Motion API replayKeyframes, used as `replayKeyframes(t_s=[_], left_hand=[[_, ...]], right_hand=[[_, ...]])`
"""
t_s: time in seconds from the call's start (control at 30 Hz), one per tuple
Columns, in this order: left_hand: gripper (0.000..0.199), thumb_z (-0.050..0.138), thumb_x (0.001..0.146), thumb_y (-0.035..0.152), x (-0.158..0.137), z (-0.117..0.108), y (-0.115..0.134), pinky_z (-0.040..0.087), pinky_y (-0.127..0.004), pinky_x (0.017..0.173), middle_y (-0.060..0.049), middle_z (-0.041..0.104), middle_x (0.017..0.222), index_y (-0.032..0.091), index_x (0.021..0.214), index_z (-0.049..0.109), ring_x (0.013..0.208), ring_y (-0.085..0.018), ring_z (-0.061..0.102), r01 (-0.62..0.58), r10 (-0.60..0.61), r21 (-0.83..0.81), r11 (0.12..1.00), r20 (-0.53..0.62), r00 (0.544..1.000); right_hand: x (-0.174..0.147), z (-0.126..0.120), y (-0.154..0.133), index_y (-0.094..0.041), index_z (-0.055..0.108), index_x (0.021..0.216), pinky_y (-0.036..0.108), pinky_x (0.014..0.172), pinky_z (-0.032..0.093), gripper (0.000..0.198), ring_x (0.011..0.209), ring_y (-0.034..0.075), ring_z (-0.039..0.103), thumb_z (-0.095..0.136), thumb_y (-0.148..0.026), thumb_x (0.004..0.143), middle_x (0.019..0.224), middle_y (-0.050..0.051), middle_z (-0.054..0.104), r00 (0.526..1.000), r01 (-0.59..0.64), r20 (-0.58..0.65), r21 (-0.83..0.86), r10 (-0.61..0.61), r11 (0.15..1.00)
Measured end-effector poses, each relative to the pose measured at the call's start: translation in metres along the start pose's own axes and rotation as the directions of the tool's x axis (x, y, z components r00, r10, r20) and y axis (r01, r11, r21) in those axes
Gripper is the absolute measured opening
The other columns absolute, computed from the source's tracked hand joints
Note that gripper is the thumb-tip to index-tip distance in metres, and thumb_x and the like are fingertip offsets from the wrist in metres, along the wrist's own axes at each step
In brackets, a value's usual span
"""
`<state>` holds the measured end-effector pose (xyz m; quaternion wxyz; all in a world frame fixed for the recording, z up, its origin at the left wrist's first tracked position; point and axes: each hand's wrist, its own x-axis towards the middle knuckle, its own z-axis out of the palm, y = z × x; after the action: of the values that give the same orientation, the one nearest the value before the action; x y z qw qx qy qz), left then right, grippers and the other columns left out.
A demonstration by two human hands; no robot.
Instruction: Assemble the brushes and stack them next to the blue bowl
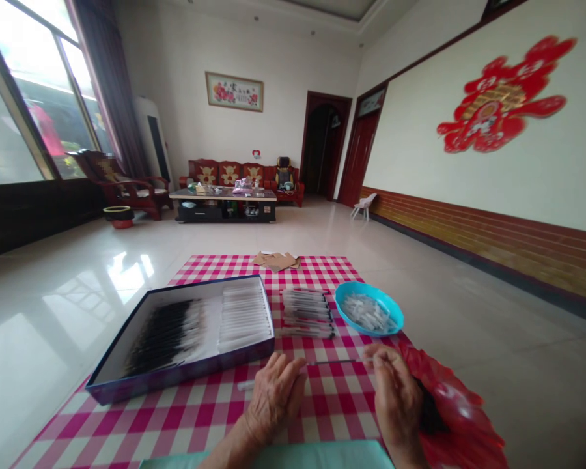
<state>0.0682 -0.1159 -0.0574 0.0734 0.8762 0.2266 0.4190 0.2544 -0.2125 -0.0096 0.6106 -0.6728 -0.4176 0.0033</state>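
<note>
My left hand (pixel 277 389) is closed over the checked cloth, around a translucent pen barrel (pixel 245 385) whose end sticks out on its left side. A thin dark pen refill (pixel 334 361) spans the gap between my hands. Its right end is pinched in the fingers of my right hand (pixel 394 391); whether its left end sits inside the barrel is hidden. Beyond my hands lies a row of clear pens (pixel 306 312) with dark tips. To their right, a blue bowl (pixel 344 288) holds many small translucent pieces, probably pen caps.
At left stands a shallow box (pixel 185 372) with dark-tipped refills and white barrels. A red plastic bag (pixel 461 407) with something black lies by my right hand. Torn cardboard (pixel 277 261) rests at the table's far edge. Farther off are a coffee table (pixel 224 195) and wooden sofa (pixel 209 170).
</note>
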Motion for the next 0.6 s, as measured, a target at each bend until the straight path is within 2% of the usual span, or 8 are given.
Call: replayKeyframes(t_s=[0.07, 0.17, 0.33, 0.47, 0.6], left_hand=[[0.026, 0.043, 0.087, 0.017, 0.001, -0.002, 0.0, 0.044, -0.032, 0.067, -0.007, 0.058, 0.087, 0.019, 0.111, 0.054, 0.076, -0.018, 0.052, 0.008, -0.009, -0.007, 1.0, -0.028, 1.0], [0.024, 0.046, 0.087, 0.02, 0.002, -0.005, 0.003, 0.045, -0.031, 0.069, -0.007, 0.057, 0.092, 0.022, 0.109, 0.056, 0.08, -0.018, 0.051, 0.031, -0.032, -0.009, 0.999, -0.054, 0.998], [0.017, 0.048, 0.087, 0.023, 0.004, -0.007, 0.01, 0.044, -0.029, 0.067, -0.005, 0.055, 0.086, 0.025, 0.098, 0.062, 0.077, -0.017, 0.05, 0.012, -0.012, 0.021, 1.0, -0.006, 1.0], [0.016, 0.047, 0.088, 0.023, 0.005, -0.007, 0.011, 0.043, -0.029, 0.065, -0.005, 0.053, 0.08, 0.024, 0.088, 0.063, 0.074, -0.017, 0.048, 0.02, -0.023, 0.062, 0.998, 0.044, 0.999], [0.017, 0.046, 0.088, 0.021, 0.003, -0.004, 0.008, 0.042, -0.03, 0.064, -0.004, 0.053, 0.078, 0.022, 0.085, 0.062, 0.074, -0.017, 0.048, 0.03, -0.035, 0.088, 0.996, 0.05, 0.998]], right_hand=[[0.003, -0.003, -0.001, -0.021, 0.056, 0.084, 0.029, 0.068, 0.048, 0.025, 0.074, 0.02, 0.061, 0.042, -0.041, 0.086, 0.08, 0.005, 0.063, 1.0, 0.002, -0.021, -0.006, -0.002, 1.0], [0.0, 0.0, -0.003, -0.021, 0.055, 0.084, 0.029, 0.067, 0.05, 0.022, 0.074, 0.02, 0.062, 0.044, -0.041, 0.086, 0.079, 0.005, 0.064, 0.998, 0.051, 0.028, 0.021, -0.051, 0.998], [-0.013, 0.018, 0.0, -0.022, 0.056, 0.083, 0.029, 0.067, 0.051, 0.019, 0.075, 0.021, 0.063, 0.046, -0.038, 0.085, 0.083, 0.006, 0.064, 0.984, 0.129, 0.114, 0.08, -0.138, 0.988], [-0.021, 0.027, 0.008, -0.022, 0.058, 0.084, 0.03, 0.066, 0.053, 0.021, 0.075, 0.022, 0.064, 0.047, -0.04, 0.085, 0.082, 0.007, 0.065, 0.991, 0.058, 0.118, 0.092, -0.069, 0.994], [-0.029, 0.036, 0.022, -0.025, 0.057, 0.096, 0.029, 0.071, 0.055, 0.023, 0.087, 0.025, 0.065, 0.049, -0.042, 0.083, 0.093, 0.008, 0.066, 0.981, -0.059, 0.191, 0.197, 0.021, 0.979]])
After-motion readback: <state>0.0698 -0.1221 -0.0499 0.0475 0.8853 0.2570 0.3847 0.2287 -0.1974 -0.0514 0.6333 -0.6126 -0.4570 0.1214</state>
